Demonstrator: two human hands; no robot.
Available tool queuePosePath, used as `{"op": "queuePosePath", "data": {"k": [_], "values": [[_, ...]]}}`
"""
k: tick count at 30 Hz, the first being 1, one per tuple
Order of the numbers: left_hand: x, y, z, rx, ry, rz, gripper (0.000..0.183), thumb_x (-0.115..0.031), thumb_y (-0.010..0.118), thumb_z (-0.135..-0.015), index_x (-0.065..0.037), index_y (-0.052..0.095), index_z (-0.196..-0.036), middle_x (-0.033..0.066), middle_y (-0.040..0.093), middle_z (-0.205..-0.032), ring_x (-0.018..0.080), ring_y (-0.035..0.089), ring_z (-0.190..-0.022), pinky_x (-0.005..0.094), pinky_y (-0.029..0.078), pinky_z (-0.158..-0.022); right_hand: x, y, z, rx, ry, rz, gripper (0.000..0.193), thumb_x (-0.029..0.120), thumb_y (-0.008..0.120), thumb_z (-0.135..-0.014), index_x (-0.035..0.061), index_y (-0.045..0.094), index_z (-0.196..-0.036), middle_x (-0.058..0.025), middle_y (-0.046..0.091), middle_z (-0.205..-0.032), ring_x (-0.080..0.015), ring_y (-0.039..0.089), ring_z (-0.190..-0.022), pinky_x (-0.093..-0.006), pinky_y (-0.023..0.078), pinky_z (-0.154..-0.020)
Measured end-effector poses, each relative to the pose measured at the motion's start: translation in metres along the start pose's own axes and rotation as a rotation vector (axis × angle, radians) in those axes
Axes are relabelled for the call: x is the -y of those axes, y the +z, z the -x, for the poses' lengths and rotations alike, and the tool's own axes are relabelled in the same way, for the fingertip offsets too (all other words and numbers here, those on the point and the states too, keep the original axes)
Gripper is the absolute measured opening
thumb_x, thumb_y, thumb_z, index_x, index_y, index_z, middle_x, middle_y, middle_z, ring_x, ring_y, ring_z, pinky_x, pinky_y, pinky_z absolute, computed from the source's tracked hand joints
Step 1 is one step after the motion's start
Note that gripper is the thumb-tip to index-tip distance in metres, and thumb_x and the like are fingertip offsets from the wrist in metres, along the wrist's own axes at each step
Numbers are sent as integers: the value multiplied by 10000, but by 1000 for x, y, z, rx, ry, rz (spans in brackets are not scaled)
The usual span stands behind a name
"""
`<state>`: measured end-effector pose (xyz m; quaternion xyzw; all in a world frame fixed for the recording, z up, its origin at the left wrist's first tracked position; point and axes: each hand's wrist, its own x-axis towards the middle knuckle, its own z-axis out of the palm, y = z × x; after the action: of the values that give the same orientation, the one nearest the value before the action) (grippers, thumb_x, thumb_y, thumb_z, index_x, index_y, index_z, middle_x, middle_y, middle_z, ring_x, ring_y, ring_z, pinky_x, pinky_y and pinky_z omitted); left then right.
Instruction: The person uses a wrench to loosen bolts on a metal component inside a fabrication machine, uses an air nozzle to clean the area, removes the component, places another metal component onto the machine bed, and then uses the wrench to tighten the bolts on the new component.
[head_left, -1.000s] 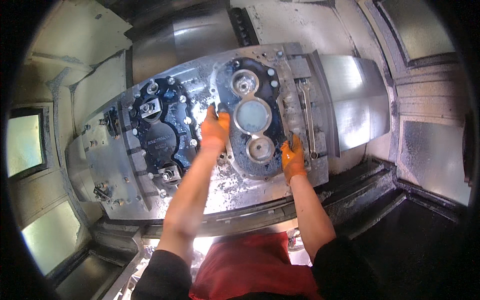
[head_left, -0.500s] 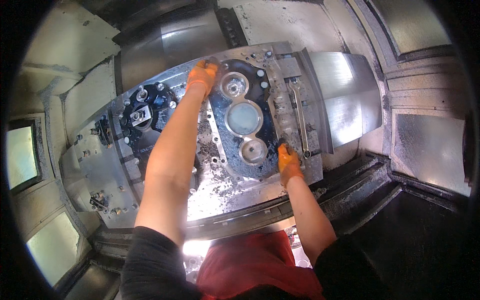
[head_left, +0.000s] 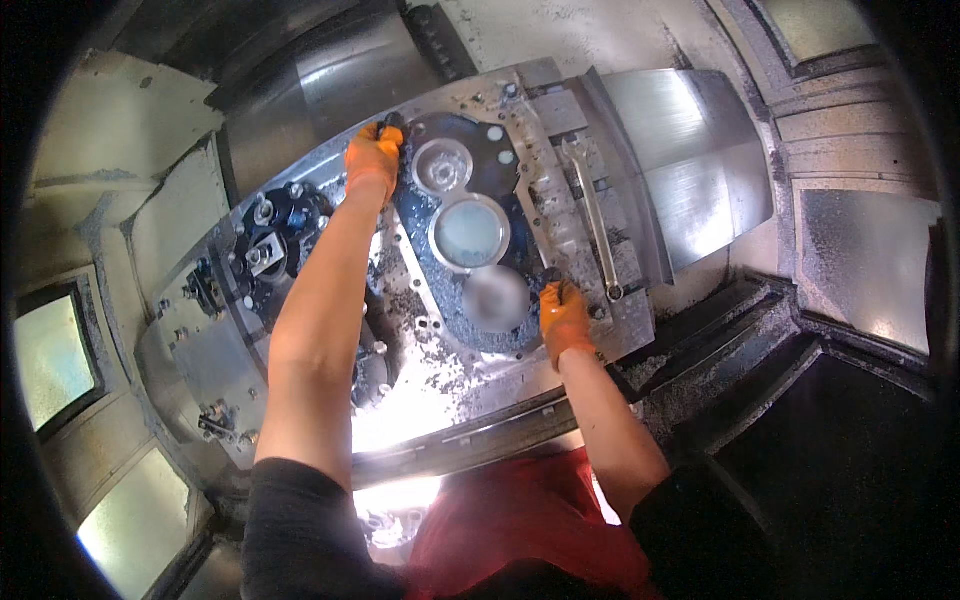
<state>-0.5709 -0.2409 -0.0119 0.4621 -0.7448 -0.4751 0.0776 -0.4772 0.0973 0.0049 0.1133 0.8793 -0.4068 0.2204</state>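
Note:
Both my hands wear orange gloves. A dark metal casting (head_left: pixel 455 305) with round machined bores down its middle lies on the fixture plate in front of me. My left hand (head_left: pixel 373 160) is closed around a small dark knob-like piece (head_left: pixel 393 121) at the casting's far left edge. At the near right edge, my right hand (head_left: pixel 566 320) has its fingers curled round a similar dark piece (head_left: pixel 553 276). Most of each piece is hidden by the gloves. Metal chips are scattered over the casting and plate.
A combination wrench (head_left: pixel 594 220) lies on the fixture plate (head_left: pixel 480 385), right of the casting. Left of my left forearm sits a second dark part (head_left: pixel 285 225) with clamps and bolts. Metal covers (head_left: pixel 690 170) and the machine's walls enclose the fixture.
The whole view has shifted and tilted slightly. Both hands remain at the same edges of the casting, and the dark pieces in them show more clearly now.

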Motion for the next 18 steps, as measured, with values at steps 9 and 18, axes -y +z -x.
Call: {"op": "queuePosePath", "data": {"k": [9, 18], "values": [[40, 12, -40, -45, 41, 219, 380, -233, 663, -847, -15, 635, -1157, 149, 676, -1096, 216, 622, -955, 323, 456, -847, -13, 7, -10, -131, -241, 88, 244, 251, 571, -844, 24, 637, -903, -219, 648, -854, -402, 625, -830, -449, 489, -714], [37, 9, -42, -45, 2, 398, 293, -150, 614, -857, -4, 644, -1108, 105, 682, -986, 204, 607, -865, 322, 465, -820, -5, 17, -7, -230, -178, 175, 237, 261, 568, -846, 36, 638, -820, -201, 648, -800, -401, 629, -794, -452, 492, -677]]}}
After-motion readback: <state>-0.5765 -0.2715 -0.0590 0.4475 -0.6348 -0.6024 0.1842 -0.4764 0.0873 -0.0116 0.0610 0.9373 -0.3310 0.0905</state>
